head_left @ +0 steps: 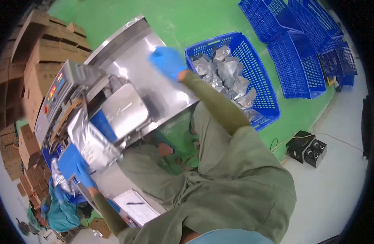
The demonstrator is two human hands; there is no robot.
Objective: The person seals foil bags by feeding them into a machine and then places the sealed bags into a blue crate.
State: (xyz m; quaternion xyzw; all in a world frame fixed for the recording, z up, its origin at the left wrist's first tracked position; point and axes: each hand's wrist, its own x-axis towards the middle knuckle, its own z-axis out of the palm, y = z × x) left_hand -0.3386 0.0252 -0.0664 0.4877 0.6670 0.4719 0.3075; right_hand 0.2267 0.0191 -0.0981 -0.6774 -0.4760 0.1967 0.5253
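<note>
My left hand [83,173], in a blue glove, is beside the lower edge of a silver foil bag [89,142]. The bag lies at the front of a machine with a red display [56,87]; blue surfaces show next to it, and my left fingers are hard to separate from them. Over the steel table [154,95] is my right hand [167,63], also blue-gloved and smeared by motion, left of a blue basket [258,81]. Several crumpled silver bags [229,69] fill that basket. Between the machine and my right hand sits a square steel plate [123,107].
More blue baskets [290,65] stand at the upper right. Cardboard boxes [44,57] are stacked at the left. A paper with a pen [136,205] lies near my lap. A black device [307,148] is on the floor. Another person in teal [62,213] is at lower left.
</note>
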